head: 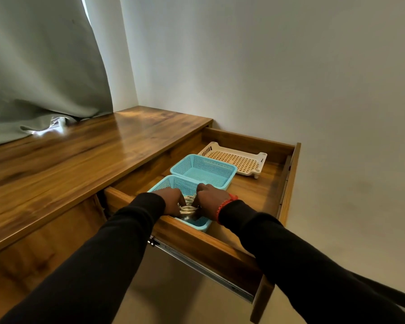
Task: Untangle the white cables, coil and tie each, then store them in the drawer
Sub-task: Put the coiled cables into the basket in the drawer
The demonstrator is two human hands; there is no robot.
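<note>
The wooden drawer (197, 239) stands pulled out to the right of the desk. Inside it, nearest me, sits a blue mesh basket (198, 224). A bundle of white cable (188, 206) lies in that basket, mostly hidden between my hands. My left hand (171, 201) grips the cable from the left with fingers curled down onto it. My right hand (212, 202), with a red band at the wrist, holds the bundle from the right side. Both hands are down inside the basket.
A second blue mesh basket (204, 170) sits behind the first, and a cream slotted tray (234, 159) lies at the drawer's far end. The wooden desk top (80, 155) stretches left, with a grey curtain (40, 73) draped on its far edge. A wall rises behind.
</note>
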